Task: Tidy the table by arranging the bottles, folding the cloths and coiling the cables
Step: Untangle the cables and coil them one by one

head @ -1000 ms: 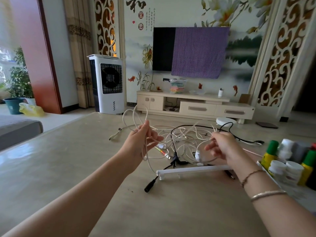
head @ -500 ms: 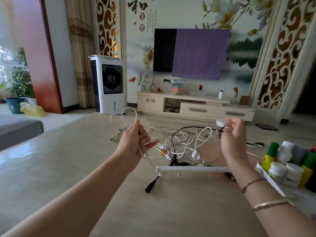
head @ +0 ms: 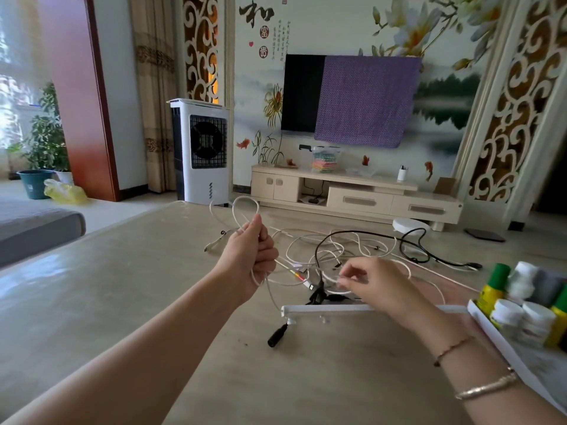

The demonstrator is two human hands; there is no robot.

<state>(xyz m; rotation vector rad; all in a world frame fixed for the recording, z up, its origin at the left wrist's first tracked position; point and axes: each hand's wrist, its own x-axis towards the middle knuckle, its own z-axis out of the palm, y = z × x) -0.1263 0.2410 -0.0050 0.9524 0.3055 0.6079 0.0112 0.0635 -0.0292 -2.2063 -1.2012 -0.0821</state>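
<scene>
Cables: white cable (head: 245,207) loops, black cable (head: 411,240) at 1 o'clock of it. Table (head: 92,286) beige, marbled. Bottles (head: 494,286) yellow with green caps, jars (head: 507,311) white. Cloth (head: 365,99) over TV purple, fine dotted pattern. Fan unit (head: 205,151) white, black grille. Wall panels (head: 515,96) cream scrollwork on amber.

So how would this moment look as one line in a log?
step: coiling cable | left hand: grips white cable loops | right hand: pinches same cable | bottles: in tray

R hand (head: 372,282) dropped back to cable pile | pinching white cable (head: 245,207)
</scene>
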